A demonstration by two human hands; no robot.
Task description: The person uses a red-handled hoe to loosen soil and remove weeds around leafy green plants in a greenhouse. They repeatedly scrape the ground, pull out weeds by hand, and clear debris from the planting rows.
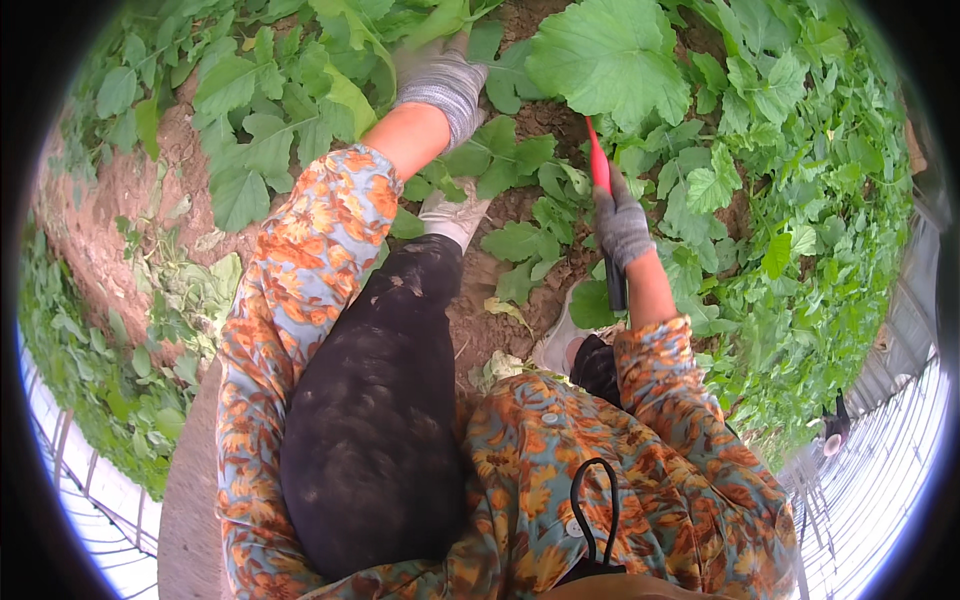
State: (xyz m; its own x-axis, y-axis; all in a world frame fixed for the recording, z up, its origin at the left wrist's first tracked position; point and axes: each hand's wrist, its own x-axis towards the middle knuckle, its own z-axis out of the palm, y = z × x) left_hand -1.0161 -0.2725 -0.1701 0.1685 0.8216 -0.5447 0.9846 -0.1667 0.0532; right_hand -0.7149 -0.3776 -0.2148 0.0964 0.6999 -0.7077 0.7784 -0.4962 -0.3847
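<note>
My left hand (442,82), in a grey knit glove, reaches in among broad green leaves (352,37) at the top of the view. Its fingers are partly blurred and covered by foliage, so whether they grip a stem is unclear. In a matching glove, my right hand (624,225) is closed around a slim hand tool (600,166) with a red front part and a black handle end. The tool points away from me, and its far tip is hidden beneath a large lobed leaf (607,56). Smaller leafy plants (517,244) grow from the brown soil between my hands.
Dense leafy crop (795,300) covers the right side. At left, wilted leaves (202,289) lie on bare soil (180,187). My shoes (457,210) stand among the plants. Another person (834,427) is far off at lower right, near the ribbed greenhouse covering (870,480).
</note>
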